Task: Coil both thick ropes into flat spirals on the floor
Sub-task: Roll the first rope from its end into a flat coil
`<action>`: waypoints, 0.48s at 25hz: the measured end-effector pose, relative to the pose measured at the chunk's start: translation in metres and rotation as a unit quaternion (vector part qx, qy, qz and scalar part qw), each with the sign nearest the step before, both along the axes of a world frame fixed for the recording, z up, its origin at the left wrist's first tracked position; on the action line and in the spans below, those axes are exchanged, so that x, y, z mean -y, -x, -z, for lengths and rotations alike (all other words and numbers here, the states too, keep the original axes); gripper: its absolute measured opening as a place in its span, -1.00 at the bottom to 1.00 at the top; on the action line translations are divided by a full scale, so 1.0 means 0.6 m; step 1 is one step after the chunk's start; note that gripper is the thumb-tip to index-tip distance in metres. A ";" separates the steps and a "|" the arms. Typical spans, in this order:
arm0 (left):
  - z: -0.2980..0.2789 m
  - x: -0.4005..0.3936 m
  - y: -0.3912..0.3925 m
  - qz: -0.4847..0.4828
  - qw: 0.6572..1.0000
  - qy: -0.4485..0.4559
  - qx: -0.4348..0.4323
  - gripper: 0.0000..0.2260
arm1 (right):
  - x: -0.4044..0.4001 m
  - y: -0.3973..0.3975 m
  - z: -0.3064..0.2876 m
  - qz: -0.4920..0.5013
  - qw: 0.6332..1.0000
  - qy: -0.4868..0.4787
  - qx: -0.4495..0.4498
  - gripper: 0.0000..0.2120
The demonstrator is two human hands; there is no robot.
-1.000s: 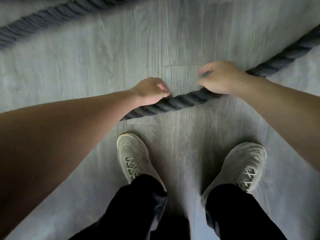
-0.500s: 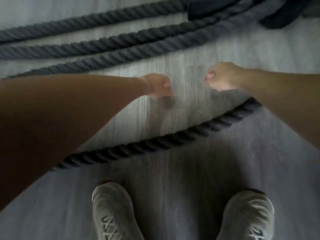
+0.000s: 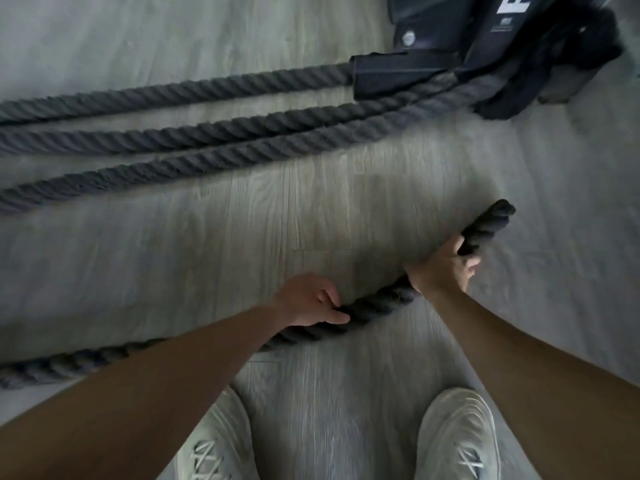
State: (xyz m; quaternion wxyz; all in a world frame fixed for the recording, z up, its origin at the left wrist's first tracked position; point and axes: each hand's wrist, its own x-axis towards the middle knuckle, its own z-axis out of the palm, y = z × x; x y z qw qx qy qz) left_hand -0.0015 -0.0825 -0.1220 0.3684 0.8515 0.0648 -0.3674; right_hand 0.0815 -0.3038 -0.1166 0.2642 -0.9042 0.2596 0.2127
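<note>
The floor (image 3: 173, 244), grey wood-look planks, is filling the whole view. Three stretches of rope (image 3: 194, 133) are lying across its far part, running from the left edge toward the upper right, close beside one another but mostly apart on the left and drawing together on the right. There they are meeting a dark machine base (image 3: 460, 39) with a white mark on it, where a black sleeve (image 3: 391, 76) is covering the topmost stretch. A black strap (image 3: 554, 77) is lying bunched against the base, just right of the ropes.

Nearer the person, the near rope (image 3: 374, 306) is running from the lower left edge up to the right, passing under the left forearm. Its end (image 3: 491, 226) is standing lifted off the floor, tilted up and to the right.

Two pale laced shoes (image 3: 457, 441) are standing at the bottom edge, well apart.

The right hand (image 3: 443, 268) is gripping the near rope just below its end, fingers curled around it. The left hand (image 3: 308, 299) is holding the same rope lower down, fingers bent over the top and thumb lying along its near side, where the rope is sitting on or just above the floor; I cannot tell which.
</note>
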 end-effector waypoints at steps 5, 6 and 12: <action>0.007 -0.013 0.016 -0.041 0.995 -0.031 0.086 -0.46 | -0.024 0.083 -0.008 -0.343 0.938 0.014 0.037 0.07; 0.009 -0.027 0.021 -0.060 0.983 -0.083 0.154 -0.32 | -0.032 0.108 -0.002 -0.386 0.921 -0.002 0.045 0.06; 0.024 -0.121 0.057 0.056 0.912 -0.274 0.301 -0.18 | -0.056 0.098 0.022 -0.542 0.835 -0.037 0.087 -0.03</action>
